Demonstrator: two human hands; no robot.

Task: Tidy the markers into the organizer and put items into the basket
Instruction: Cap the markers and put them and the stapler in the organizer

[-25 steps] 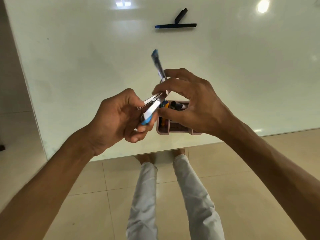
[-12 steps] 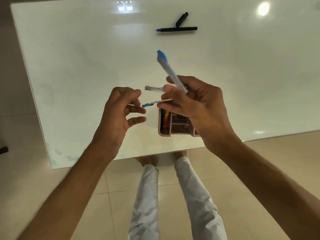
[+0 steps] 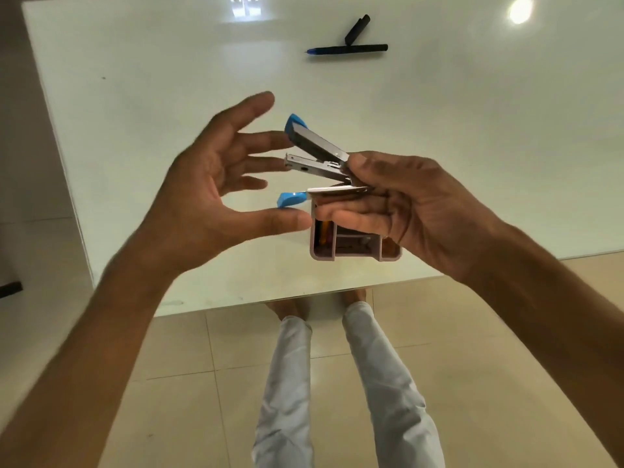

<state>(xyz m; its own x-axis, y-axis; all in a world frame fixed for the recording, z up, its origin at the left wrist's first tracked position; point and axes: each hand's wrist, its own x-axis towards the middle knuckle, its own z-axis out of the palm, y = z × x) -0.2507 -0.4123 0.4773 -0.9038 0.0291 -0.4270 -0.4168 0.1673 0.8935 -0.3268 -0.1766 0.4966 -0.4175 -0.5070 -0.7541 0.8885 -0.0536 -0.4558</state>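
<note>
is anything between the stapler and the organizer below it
Only the right hand's own fingers, curled under the opened stapler, overlap the pink organizer; nothing else visible intervenes.

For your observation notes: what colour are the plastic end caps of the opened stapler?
Bright blue, on the stapler held by the right hand; head view.

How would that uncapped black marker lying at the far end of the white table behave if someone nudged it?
The uncapped black marker with the blue tip looks round and slim, so it would probably roll on the glossy white table. It seems stiff and light. Its loose black cap lies touching it and might block rolling that way. The exposed tip could smear the surface.
</note>
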